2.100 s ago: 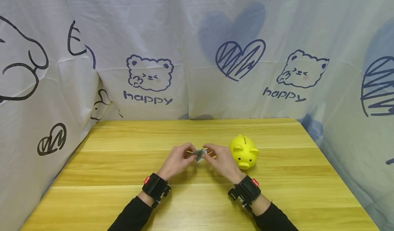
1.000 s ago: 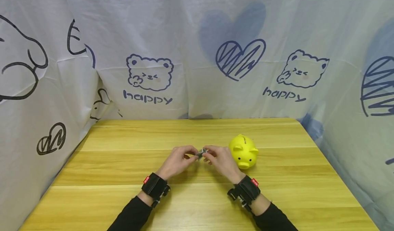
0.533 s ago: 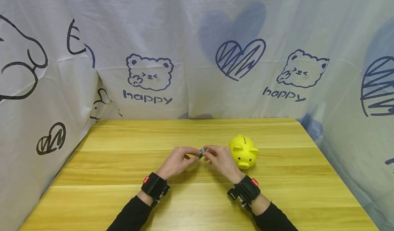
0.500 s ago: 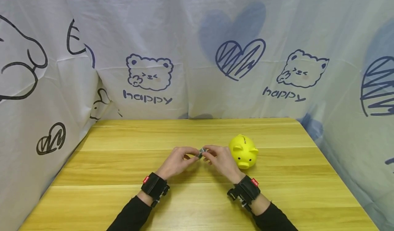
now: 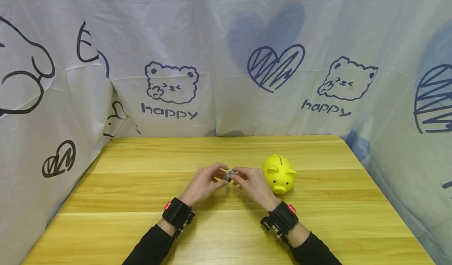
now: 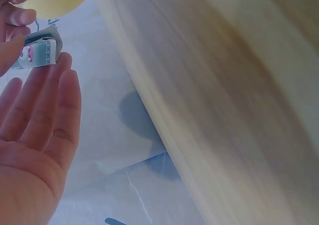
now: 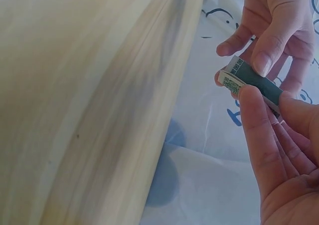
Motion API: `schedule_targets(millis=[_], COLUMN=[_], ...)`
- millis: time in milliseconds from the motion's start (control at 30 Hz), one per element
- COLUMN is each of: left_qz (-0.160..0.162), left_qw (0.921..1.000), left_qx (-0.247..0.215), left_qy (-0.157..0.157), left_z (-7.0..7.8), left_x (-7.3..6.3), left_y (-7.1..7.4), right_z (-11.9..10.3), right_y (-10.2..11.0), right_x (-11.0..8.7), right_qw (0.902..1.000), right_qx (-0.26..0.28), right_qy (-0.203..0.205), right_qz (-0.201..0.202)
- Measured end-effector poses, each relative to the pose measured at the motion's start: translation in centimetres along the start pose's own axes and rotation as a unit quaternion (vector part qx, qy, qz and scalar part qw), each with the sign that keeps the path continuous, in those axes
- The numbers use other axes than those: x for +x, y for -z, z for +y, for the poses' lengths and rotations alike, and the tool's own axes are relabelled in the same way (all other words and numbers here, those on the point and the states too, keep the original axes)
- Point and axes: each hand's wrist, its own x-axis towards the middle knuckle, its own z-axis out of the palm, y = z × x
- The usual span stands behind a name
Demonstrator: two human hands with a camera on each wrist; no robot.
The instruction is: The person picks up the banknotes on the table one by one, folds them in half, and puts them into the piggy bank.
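A small greenish folded banknote (image 5: 230, 175) is up between both hands over the middle of the table. My right hand (image 5: 255, 183) pinches one end of it between thumb and forefinger, as the right wrist view shows on the banknote (image 7: 269, 89). On its other side my left hand (image 5: 202, 183) has the thumb on the note's face and a fingertip behind it, the forefinger lifted away. In the left wrist view the banknote (image 6: 41, 54) shows stacked folded layers, with the left fingers fairly straight beneath it. A yellow piggy bank (image 5: 279, 175) stands right beside the right hand.
The wooden table (image 5: 141, 218) runs back to a pale curtain (image 5: 226, 112) printed with bears and hearts, which also hangs along both sides. A slot shows on top of the piggy bank. Black camera straps sit on both wrists.
The banknote went from a loose, spread shape to a small compact fold. Over the last half second the left forefinger lifted off it. The piggy bank stayed in place.
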Motion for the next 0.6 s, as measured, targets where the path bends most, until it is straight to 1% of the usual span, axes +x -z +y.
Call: schedule_targets(millis=[200, 400, 600], left_qz=[-0.002, -0.003, -0.006], left_qw=[0.9999, 0.9997, 0.9997], left_qx=[0.012, 0.024, 0.025], left_qy=[0.01, 0.002, 0.0], left_z=[0.08, -0.03, -0.05], left_x=[0.02, 0.04, 0.04], left_y=[0.08, 0.13, 0.04], right_z=[-0.06, -0.09, -0.17], right_y=[-0.01, -0.02, -0.02], right_x=[-0.03, -0.13, -0.15], right_qw=[1.0, 1.0, 0.9999], right_qx=[0.003, 0.004, -0.004], right_qy=[-0.001, 0.003, 0.01], right_qz=[-0.003, -0.003, 0.0])
